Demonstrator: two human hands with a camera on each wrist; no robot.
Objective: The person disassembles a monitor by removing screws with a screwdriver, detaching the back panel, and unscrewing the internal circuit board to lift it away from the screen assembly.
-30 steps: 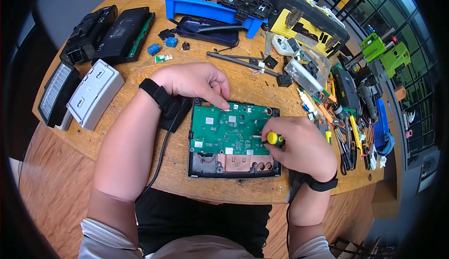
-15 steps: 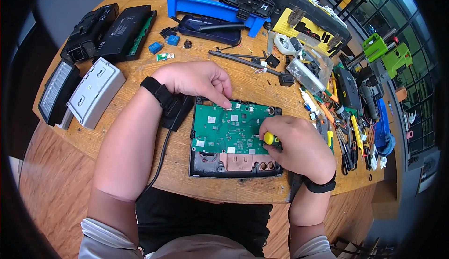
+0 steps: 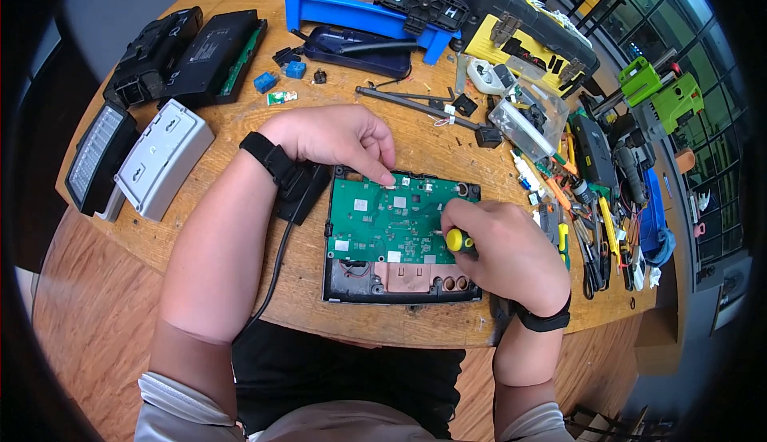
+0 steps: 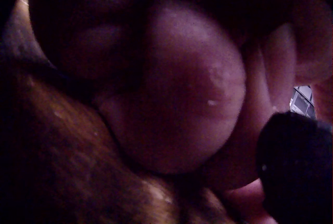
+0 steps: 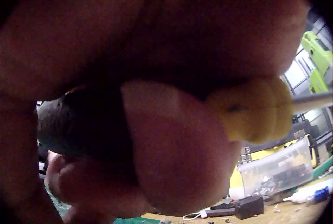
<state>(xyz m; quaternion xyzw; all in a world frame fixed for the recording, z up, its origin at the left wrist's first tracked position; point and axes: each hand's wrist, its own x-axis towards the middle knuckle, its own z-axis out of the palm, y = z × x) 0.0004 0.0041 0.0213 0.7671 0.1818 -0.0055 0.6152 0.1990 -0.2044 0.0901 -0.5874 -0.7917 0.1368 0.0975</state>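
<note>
An opened device case [image 3: 343, 286] with a green circuit board [image 3: 375, 222] lies flat on the wooden table, near its front edge. In the head view my left hand [image 3: 335, 138] reaches over the case's far edge. Its thumb tip touches the board's far rim while the other fingers are bent above that edge. My right hand [image 3: 515, 250] grips a yellow-and-black screwdriver [image 3: 455, 240] over the board's right part, its shaft pointing left. The right wrist view shows the screwdriver's yellow collar [image 5: 260, 110] between thumb and fingers. The left wrist view is dark, mostly palm and fingers.
Grey and black device housings [image 3: 164, 158] stand at the left. A blue bin [image 3: 319, 12] and a yellow-black toolbox [image 3: 519, 47] sit at the back. Blue relay-like blocks [image 3: 265, 82], a metal rod [image 3: 415, 105], a clear box [image 3: 523, 126] and several hand tools [image 3: 609, 230] lie around the right and back.
My right hand has shifted slightly left with the screwdriver, whose handle now points a little differently. The left hand keeps its place at the board's far rim.
</note>
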